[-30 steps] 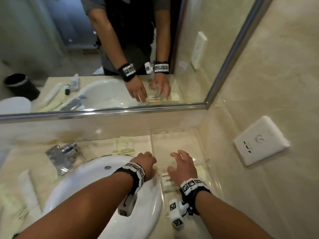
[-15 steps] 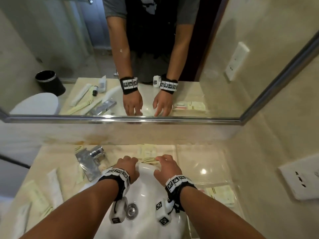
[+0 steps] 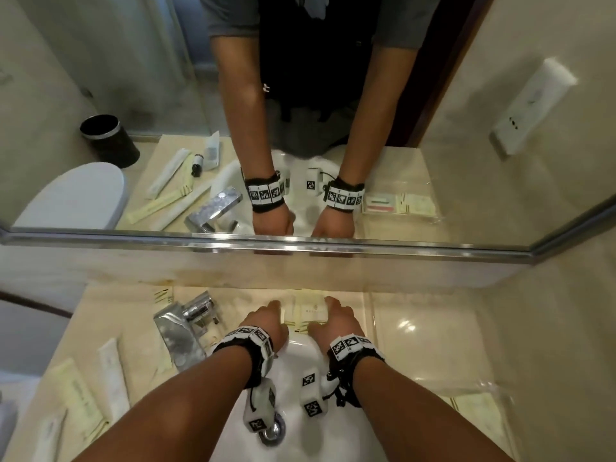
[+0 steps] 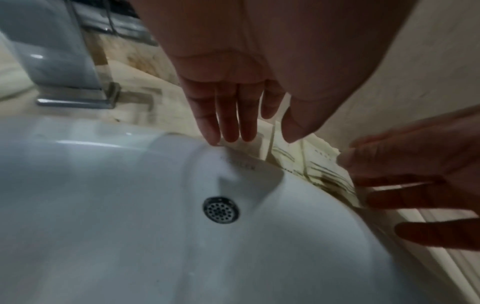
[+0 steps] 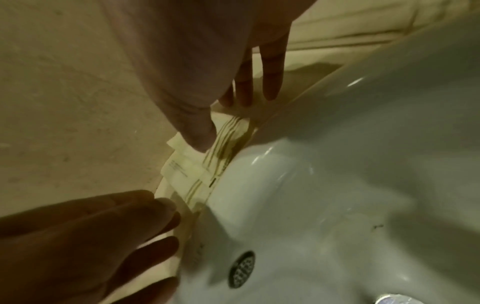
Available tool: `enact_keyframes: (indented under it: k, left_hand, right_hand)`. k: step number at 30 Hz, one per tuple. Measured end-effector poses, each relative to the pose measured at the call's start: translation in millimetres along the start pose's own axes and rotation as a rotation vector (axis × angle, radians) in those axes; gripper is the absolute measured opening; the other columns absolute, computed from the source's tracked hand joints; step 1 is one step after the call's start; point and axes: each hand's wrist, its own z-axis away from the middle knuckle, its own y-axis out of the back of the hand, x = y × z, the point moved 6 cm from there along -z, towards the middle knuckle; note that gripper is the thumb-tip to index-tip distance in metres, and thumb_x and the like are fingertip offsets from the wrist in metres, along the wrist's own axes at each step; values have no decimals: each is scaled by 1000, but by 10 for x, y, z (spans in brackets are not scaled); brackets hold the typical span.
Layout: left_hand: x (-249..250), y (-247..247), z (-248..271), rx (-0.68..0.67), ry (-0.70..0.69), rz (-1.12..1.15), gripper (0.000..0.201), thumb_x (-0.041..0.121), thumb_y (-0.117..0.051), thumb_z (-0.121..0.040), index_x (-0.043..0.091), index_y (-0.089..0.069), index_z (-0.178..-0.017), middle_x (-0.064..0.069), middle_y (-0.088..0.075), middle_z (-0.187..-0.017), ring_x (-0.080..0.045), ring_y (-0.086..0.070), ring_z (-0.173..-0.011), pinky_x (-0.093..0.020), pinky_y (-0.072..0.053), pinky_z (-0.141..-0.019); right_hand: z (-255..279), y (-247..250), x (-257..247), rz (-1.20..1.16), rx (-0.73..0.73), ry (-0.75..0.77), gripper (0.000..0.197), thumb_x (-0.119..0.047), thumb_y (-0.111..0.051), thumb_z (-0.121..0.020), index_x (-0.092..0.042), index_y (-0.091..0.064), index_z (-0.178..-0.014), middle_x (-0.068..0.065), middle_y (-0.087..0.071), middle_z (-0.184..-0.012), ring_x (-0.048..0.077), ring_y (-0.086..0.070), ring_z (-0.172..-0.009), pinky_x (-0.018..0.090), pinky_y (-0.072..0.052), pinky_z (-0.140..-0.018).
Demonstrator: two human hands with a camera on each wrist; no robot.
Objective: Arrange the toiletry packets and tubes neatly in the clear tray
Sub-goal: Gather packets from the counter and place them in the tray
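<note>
A small pile of pale yellow packets (image 3: pixel 306 311) lies on the counter behind the basin rim. My left hand (image 3: pixel 266 321) is at the pile's left side and my right hand (image 3: pixel 333 320) at its right side. In the left wrist view the left hand's straight fingers (image 4: pixel 228 123) touch the left edge of the packets (image 4: pixel 311 162). In the right wrist view my right thumb (image 5: pixel 197 133) rests on the packets (image 5: pixel 189 168), fingers straight beyond. The clear tray (image 3: pixel 430 385) stands to the right with a few packets (image 3: pixel 480 408) at its near end.
The chrome faucet (image 3: pixel 180 325) stands left of my hands, the white basin (image 3: pixel 300 361) below them. Long wrapped packets (image 3: pixel 78 391) and a white sachet (image 3: pixel 113 378) lie on the counter at the left. Mirror and wall close the back and right.
Both hands left the tray and moved left to the packet pile behind the basin. They now sit on either side of it. The head view has turned left.
</note>
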Motion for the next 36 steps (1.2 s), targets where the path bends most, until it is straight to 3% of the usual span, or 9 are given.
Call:
enact_keyframes:
  k: [5,10,15,19,23,26,29,33,36]
  left_hand:
    - [10,-42,-151,-7,23,77,48,37,-50,-92,13,-40,-132,-12,-60,-123,-32,-59,-109,-34,-48,-87]
    - [11,-116,-256,-8,36,139,45,37,-57,-90,16,-46,-129,-8,-59,-125,-28,-58,-110,-30,-46,-86]
    - [1,-127,-295,-10,-12,144,9,28,-54,-89,22,-47,-89,-1,-56,-89,-20,-51,-76,-28,-38,-64]
    - [-29,-113,-289,24,-17,218,22,20,-54,-83,24,-36,-71,0,-47,-70,-17,-40,-61,-29,-32,-55]
    - [2,-48,-215,56,-31,329,24,14,-58,-81,20,-37,-71,-3,-47,-70,-19,-40,-63,-30,-33,-56]
    - [86,-27,-103,40,-46,369,23,14,-59,-80,21,-39,-71,-3,-50,-72,-20,-45,-66,-29,-37,-57]
    - [39,39,62,54,-45,385,21,14,-60,-79,22,-41,-72,-2,-52,-73,-21,-49,-69,-28,-40,-59]
    - [-54,138,307,61,-62,423,17,16,-62,-80,21,-45,-77,1,-55,-75,-20,-53,-70,-28,-46,-59]
    - [-98,174,509,38,-69,536,23,20,-67,-80,19,-52,-97,5,-59,-76,-15,-60,-67,-29,-54,-55]
  right_hand:
    - [-122,-57,8,-33,41,-130,83,-60,-66,-80,-19,-35,-145,10,-52,-135,32,-53,-123,42,-49,-99]
    - [-153,-128,-13,-65,61,-168,69,-56,-69,-77,-21,-43,-130,5,-60,-121,31,-59,-113,42,-52,-92]
    - [-216,-128,-51,-16,14,-172,49,-51,-67,-75,-21,-62,-114,2,-66,-114,26,-64,-101,33,-54,-82]
    - [-201,-106,-109,-196,23,-94,29,-33,-65,-80,-19,-63,-105,0,-65,-107,19,-62,-87,28,-47,-71]
    - [-145,-65,-114,-460,70,-51,13,-23,-70,-78,-18,-60,-86,1,-68,-92,18,-63,-82,31,-51,-76]
    - [-135,-79,-32,-627,71,-85,20,-19,-77,-73,-15,-64,-88,8,-71,-90,21,-64,-74,38,-55,-71]
    - [-77,-151,-74,-771,34,-73,25,-15,-79,-78,-24,-64,-95,6,-74,-96,27,-71,-73,43,-60,-65]
    - [129,-120,-238,-760,-57,32,13,-7,-68,-90,-15,-71,-100,16,-76,-93,26,-71,-70,40,-59,-65]
    - [288,-88,-327,-665,-69,87,10,-7,-64,-93,-13,-72,-95,21,-75,-89,30,-66,-67,46,-56,-67]
